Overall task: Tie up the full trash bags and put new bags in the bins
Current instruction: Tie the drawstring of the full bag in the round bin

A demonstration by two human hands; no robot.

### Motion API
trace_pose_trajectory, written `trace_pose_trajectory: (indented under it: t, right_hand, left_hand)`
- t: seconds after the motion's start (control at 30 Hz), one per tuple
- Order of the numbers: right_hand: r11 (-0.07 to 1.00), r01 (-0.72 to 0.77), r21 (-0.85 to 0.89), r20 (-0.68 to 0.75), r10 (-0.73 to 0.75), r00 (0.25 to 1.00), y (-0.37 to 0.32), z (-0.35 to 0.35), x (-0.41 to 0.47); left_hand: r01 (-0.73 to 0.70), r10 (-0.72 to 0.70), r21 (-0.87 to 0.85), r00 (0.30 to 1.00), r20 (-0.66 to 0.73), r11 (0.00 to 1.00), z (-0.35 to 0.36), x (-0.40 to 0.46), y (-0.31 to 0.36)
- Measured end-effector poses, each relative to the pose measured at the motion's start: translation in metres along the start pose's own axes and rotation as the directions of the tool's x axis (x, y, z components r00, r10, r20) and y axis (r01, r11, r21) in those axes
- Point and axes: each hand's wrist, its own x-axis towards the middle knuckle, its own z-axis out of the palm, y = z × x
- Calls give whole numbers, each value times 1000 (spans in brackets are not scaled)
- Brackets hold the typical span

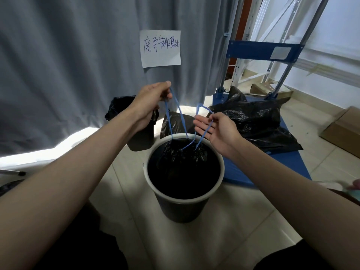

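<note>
A dark bin with a pale rim stands on the floor in front of me. Inside it sits a black trash bag, its mouth gathered by blue drawstrings. My left hand pinches one drawstring loop and holds it up above the bin. My right hand is palm up with fingers fairly straight, and the other loop runs over it, caught between the thumb and the palm.
A second black-lined bin stands behind on the left. Tied black bags lie on a blue hand cart at right. A grey curtain with a paper sign hangs behind. A cardboard box sits far right.
</note>
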Motion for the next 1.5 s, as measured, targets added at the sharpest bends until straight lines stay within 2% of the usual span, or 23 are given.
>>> trace_pose_trajectory:
  t: [0.17, 0.27, 0.33, 0.5, 0.6, 0.77, 0.93, 1.03, 1.13, 1.3, 1.5]
  right_hand:
    - [996, 87, 4, -132, -85, 988, -3, -1, 6]
    - [957, 144, -250, -212, -199, 957, -6, 1, 9]
    - [923, 168, -346, -221, -254, 942, -6, 4, 8]
    - [957, 243, -158, 2, -246, 969, -7, 11, 4]
    - [965, 231, -123, 21, -230, 973, -6, 14, 3]
    - [927, 216, -305, 7, -225, 974, -6, 12, 7]
    - [740, 299, -603, 205, -218, 954, -1, 23, 4]
    - [685, 344, -643, 294, -194, 936, 3, 28, -1]
    - [677, 354, -645, 280, -221, 934, 2, 26, -1]
    - [734, 259, -628, 166, -199, 966, 2, 23, 2]
    - [770, 217, -600, 160, -150, 976, 4, 22, -2]
  left_hand:
    - [-41, 37, -83, 998, -49, 996, -2, 3, 0]
    - [-66, 67, -111, 998, 6, 992, 1, 3, -1]
    - [-96, 102, -101, 993, 53, 990, 5, 1, 1]
    - [-148, 154, -73, 984, 90, 986, 12, -5, 6]
    - [-161, 165, -35, 979, 124, 986, 15, -8, 9]
    - [-188, 188, -20, 965, 183, 982, 18, -10, 11]
    - [-226, 223, -8, 955, 198, 974, 20, -10, 11]
    - [-251, 254, -39, 950, 181, 967, 21, -9, 11]
    - [-264, 247, 54, 945, 216, 963, 18, -8, 7]
    - [-260, 143, 337, 932, 334, 905, 12, -6, -6]
    - [-271, 133, 432, 937, 323, 860, 14, -5, -10]
